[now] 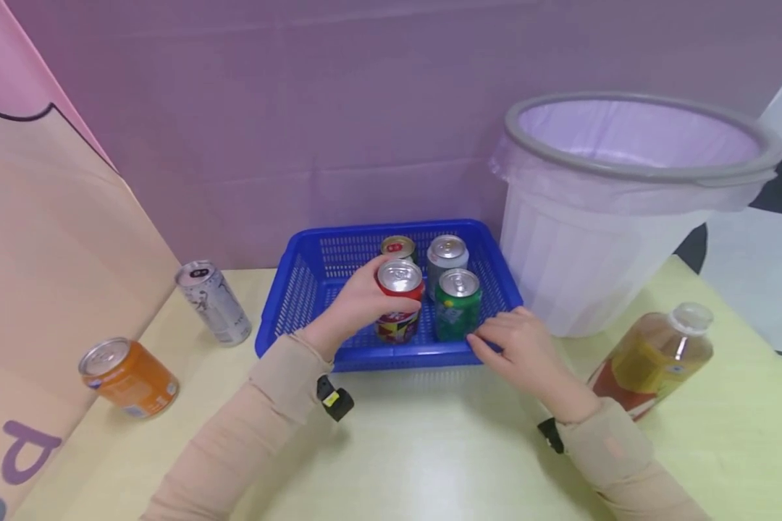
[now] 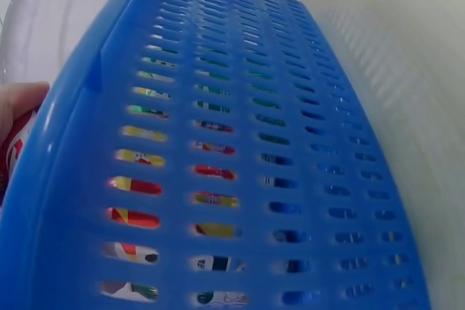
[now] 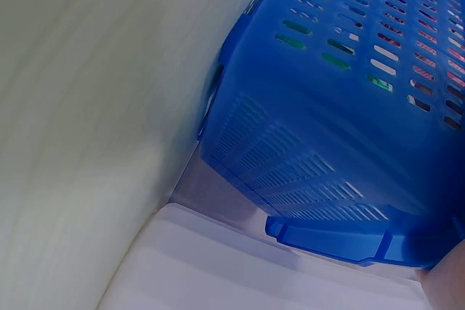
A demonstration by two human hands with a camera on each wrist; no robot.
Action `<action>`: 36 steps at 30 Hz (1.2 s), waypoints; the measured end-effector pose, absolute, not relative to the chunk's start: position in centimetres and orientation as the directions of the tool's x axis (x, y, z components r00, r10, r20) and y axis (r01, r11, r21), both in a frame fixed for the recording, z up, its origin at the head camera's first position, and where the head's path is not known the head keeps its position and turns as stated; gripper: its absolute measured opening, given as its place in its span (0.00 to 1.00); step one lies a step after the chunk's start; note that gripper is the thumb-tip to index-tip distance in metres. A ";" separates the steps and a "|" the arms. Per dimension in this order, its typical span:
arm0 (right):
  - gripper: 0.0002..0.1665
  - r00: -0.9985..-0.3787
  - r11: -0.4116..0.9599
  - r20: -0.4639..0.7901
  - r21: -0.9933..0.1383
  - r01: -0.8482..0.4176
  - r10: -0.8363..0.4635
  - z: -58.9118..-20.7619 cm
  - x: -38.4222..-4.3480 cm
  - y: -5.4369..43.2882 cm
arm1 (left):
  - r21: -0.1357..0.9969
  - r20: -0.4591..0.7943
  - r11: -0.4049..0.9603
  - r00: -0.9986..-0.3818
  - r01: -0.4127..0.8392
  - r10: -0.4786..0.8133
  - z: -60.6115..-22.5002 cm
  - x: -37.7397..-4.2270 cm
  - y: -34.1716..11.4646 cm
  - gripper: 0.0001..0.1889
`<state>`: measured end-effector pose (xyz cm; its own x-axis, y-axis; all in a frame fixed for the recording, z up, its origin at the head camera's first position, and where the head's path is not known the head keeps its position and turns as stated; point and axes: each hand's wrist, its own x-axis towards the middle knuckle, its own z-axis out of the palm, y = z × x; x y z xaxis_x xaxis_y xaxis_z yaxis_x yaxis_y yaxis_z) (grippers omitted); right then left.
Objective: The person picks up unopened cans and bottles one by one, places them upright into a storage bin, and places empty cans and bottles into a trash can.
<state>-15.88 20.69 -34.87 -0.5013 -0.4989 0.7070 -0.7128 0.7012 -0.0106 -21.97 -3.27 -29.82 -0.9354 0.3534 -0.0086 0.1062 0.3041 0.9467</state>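
In the head view, my left hand (image 1: 360, 295) holds a red drink can (image 1: 400, 277) between thumb and fingers, inside a blue plastic basket (image 1: 407, 356). Right beside it stand a green can (image 1: 458, 307), a silver-white can (image 1: 447, 253) and a dark can with a gold top (image 1: 397, 246). My right hand (image 1: 523, 346) grips the rim at the basket's near right corner. The left wrist view shows the perforated basket wall (image 2: 240, 136), with can colours through its slots. From the right wrist, the basket's corner (image 3: 305, 128) fills much of the view.
A white bin (image 1: 580, 246) with a liner stands right of the basket. Nearer on that side is a bottle of amber drink (image 1: 652, 362). On the left stand an orange can (image 1: 130, 380) and a white patterned can (image 1: 215, 304). A purple cloth (image 1: 267, 130) hangs behind.
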 end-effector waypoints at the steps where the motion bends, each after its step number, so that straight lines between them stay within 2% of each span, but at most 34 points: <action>1: 0.35 -0.500 0.700 0.706 -0.009 -0.714 -0.501 -34.9 -15.9 20.7 | 0.946 -0.014 0.308 -0.937 0.100 0.348 -29.8 -22.0 -3.3 0.39; 20: 0.35 -0.493 0.694 0.712 -0.011 -0.720 -0.500 -35.1 -15.9 20.6 | 0.920 -0.076 0.383 -0.919 0.086 0.388 -29.2 -24.6 -3.5 0.37; 30: 0.34 -0.498 0.700 0.707 -0.005 -0.714 -0.503 -35.0 -15.9 20.6 | 0.883 -0.057 0.445 -0.908 0.148 0.415 -30.2 -24.7 -2.9 0.43; 36: 0.34 -0.496 0.696 0.709 -0.010 -0.718 -0.501 -35.0 -15.9 20.7 | 0.847 -0.054 0.498 -0.902 0.186 0.429 -30.5 -24.8 -2.6 0.41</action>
